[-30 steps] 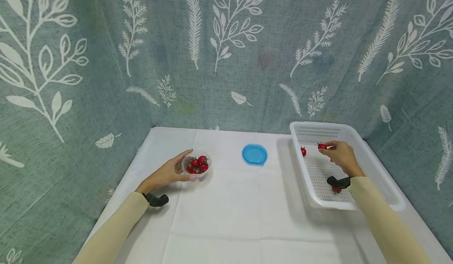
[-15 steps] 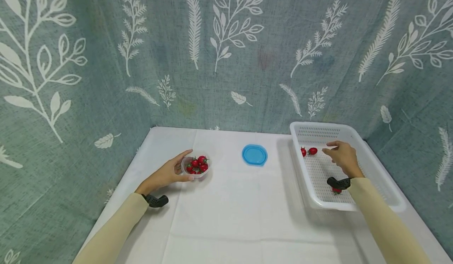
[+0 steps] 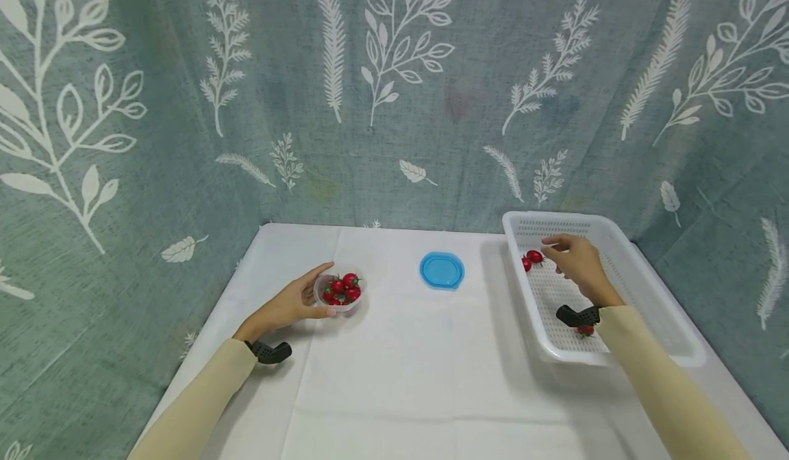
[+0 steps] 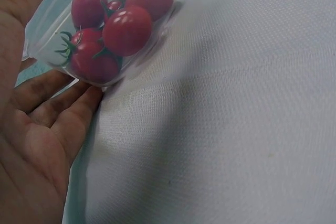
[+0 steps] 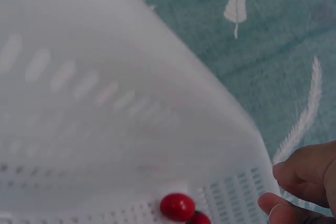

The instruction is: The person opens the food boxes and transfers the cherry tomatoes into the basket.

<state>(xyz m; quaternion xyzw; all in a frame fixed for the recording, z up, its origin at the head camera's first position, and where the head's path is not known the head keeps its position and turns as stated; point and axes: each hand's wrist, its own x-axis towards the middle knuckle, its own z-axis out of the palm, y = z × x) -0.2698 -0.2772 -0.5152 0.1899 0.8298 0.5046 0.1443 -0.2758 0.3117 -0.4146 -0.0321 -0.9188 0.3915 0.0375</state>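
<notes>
My left hand [image 3: 288, 305] grips a small clear plastic tub [image 3: 319, 294], thumb on the near side and fingers on the far side. Several red cherry tomatoes [image 4: 127, 31] with green stems fill the tub. Over the white perforated basket [image 3: 668, 323] on the right, my right hand [image 3: 578, 263] hovers with thumb and fingers bent and apart, holding nothing. Just left of its fingertips, a cherry tomato [image 3: 534, 257] lies on the basket floor against another tomato [image 3: 527, 264]. A further tomato [image 3: 585, 330] shows partly from under the right wrist.
A round blue lid [image 3: 442, 270] lies on the white-covered table [image 3: 394, 364] between tub and basket. Behind and at both sides hangs a green curtain [image 3: 394, 172] with white leaf prints, close to the basket's far rim. Black cameras sit on both wrists.
A second ago my right hand pinched a cherry tomato; it then lay released beside the left one. The hand has since shifted left toward it, and that tomato sits slightly farther left. Left hand unchanged.
</notes>
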